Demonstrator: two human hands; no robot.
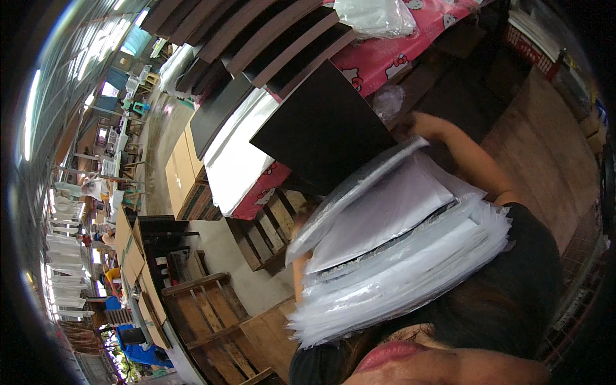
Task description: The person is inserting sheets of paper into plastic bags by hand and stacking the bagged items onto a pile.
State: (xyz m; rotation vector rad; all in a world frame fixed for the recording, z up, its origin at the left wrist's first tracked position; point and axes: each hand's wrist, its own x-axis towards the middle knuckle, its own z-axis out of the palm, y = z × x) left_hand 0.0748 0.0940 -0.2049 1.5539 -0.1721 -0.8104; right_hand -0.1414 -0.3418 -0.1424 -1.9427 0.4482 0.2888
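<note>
A thick stack of clear plastic bags or wrapped white sheets lies across my forearms, against my black shirt. Its upper sheets curl upward. My right hand is bent round beyond the far edge of the stack, close to the right corner of a flat black board. Its fingers are dark and blurred. My left hand shows only in part behind the left edge of the stack, under the board's lower edge; its fingers are hidden. I cannot tell whether either hand touches the board.
Dark boards are piled on a table with a pink patterned cover. White sheets lie beside them. Cardboard boxes and wooden pallets stand to the left. A red crate is at far right. Workers sit far left.
</note>
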